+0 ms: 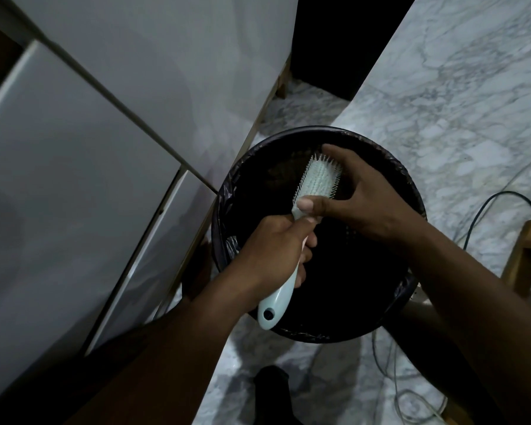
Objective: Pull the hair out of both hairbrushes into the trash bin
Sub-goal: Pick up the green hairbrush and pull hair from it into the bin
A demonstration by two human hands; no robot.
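Marble floor (460, 96), white with grey veining, dimly lit; white cabinet panels (83, 148) from 9 to 11 o'clock; loose cables (485, 207) at 3 o'clock and down towards 5 o'clock; a wooden frame piece (524, 253) at 4 o'clock. Centre: round trash bin (390, 167), black liner folded over its rim, interior too dark to read. Held above the bin opening: one hairbrush (319, 179), pale mint, bristles up, head toward 12 o'clock, handle end toward 7 o'clock. Left hand (276, 250) clamped around the handle. Right hand (371, 197) spread across the bristle head, thumb at its base, fingers along the far side; whether it pinches any hair cannot be told.
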